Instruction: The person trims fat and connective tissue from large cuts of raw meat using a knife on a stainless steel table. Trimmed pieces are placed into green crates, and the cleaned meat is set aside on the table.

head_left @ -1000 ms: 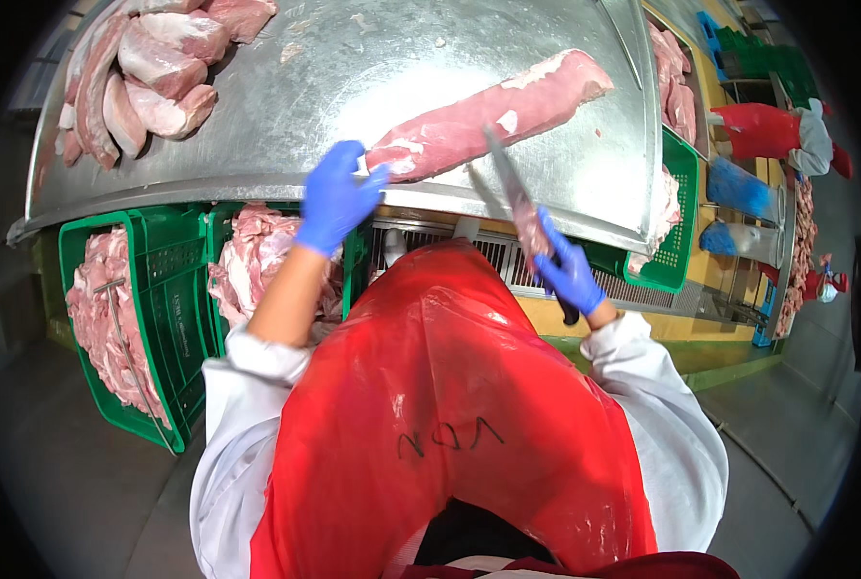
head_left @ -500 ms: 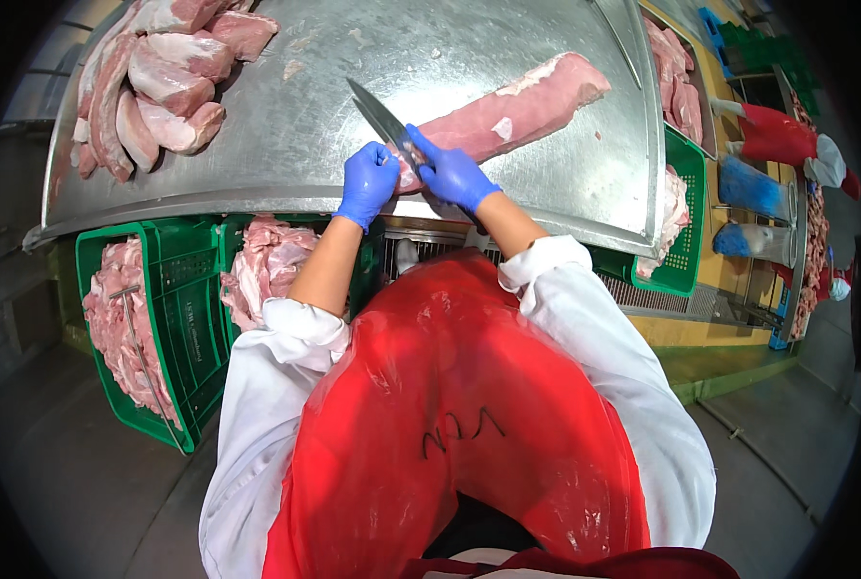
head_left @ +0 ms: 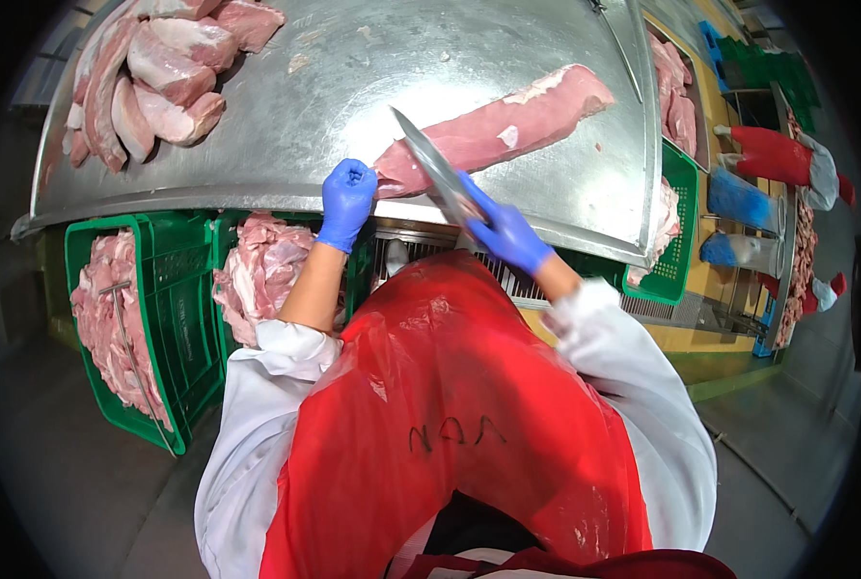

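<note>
A long pink loin of meat [head_left: 507, 125] lies slantwise on the steel table, its near left end beside my left hand [head_left: 347, 198]. That blue-gloved hand is closed in a fist at the loin's end, on the edge of the meat; the fingertips are hidden. My right hand [head_left: 509, 232], also blue-gloved and slightly blurred, grips a knife [head_left: 428, 152]. The long blade points up and left, above the near part of the loin; I cannot tell whether it touches. The handle is mostly covered by the hand.
Several meat pieces [head_left: 165, 82] are heaped at the steel table's [head_left: 300, 116] far left. Below its front edge stand green crates [head_left: 175, 318] of meat trimmings; another green crate [head_left: 679, 207] is at right. A thin metal rod [head_left: 618, 48] lies near the right edge. Red-aproned co-workers [head_left: 773, 154] stand farther right.
My right hand and the knife have drawn back toward me and to the right, off the loin's end. My left fist has shifted slightly left. The loin has stayed nearly in place.
</note>
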Motion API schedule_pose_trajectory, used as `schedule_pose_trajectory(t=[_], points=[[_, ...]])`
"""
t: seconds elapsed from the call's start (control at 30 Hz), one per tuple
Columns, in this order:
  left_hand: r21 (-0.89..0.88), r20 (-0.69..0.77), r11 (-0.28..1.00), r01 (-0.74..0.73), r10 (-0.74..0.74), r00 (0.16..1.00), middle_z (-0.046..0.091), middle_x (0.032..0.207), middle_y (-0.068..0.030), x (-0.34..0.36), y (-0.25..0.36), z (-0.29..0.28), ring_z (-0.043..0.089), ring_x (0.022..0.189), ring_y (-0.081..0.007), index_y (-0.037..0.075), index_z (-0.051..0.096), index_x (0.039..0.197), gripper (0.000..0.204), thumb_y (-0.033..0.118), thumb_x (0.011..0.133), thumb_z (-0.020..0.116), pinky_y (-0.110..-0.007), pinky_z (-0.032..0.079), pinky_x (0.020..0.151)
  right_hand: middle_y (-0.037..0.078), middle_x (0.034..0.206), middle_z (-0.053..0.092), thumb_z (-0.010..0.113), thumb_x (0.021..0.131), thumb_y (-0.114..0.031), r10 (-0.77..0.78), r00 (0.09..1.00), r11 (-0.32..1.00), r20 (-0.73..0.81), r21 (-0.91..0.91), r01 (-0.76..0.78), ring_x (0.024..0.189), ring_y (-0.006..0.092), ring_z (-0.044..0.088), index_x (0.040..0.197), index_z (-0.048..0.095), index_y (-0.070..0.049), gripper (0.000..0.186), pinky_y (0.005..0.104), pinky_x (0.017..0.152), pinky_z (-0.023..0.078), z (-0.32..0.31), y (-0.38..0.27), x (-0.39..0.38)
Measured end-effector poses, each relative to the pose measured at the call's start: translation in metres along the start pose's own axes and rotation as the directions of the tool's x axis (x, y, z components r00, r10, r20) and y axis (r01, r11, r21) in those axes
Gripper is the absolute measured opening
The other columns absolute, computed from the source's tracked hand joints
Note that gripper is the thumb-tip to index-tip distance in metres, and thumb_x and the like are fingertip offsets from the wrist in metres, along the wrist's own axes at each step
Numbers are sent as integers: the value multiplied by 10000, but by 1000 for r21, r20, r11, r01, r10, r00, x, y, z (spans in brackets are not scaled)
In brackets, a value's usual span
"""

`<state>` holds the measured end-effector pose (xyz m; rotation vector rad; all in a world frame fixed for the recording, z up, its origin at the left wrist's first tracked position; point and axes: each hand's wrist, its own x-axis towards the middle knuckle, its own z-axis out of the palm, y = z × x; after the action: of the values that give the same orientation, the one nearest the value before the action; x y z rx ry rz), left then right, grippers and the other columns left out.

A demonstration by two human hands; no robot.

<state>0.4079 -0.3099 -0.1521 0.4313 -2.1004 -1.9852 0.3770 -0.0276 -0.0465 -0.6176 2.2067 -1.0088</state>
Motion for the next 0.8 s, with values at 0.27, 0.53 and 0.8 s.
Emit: schedule_pose_trajectory(t=[0.27, 0.53, 0.8], points=[[-125, -33, 991, 51, -55, 998, 532, 696, 53, 1, 16, -11, 482, 605, -27, 61, 589, 826, 101, 1, 890, 638, -202, 384, 533, 318, 1146, 625, 490, 1011, -284, -192, 976, 969, 101, -136, 205, 982, 470, 644, 1572, 192, -191, 642, 509, 873, 504, 30, 21, 5], [-91, -17, 993, -74, 73, 997, 531, 766, 40, -17, 61, -10, 465, 635, -39, 74, 583, 856, 106, 10, 896, 657, -199, 382, 548, 305, 868, 666, 537, 966, -379, -134, 988, 986, 83, -86, 141, 778, 458, 669, 1572, 208, -179, 718, 505, 759, 527, 66, -27, 124], [243, 32, 961, 132, -143, 989, 491, 701, 38, -73, 89, -167, 440, 611, -53, 101, 513, 764, 176, 0, 885, 592, -221, 376, 554, 66, 723, 648, 488, 952, -126, -6, 939, 978, 345, 198, -67, 490, 150, 601, 1594, 169, -267, 731, 297, 558, 545, -49, -10, -17]])
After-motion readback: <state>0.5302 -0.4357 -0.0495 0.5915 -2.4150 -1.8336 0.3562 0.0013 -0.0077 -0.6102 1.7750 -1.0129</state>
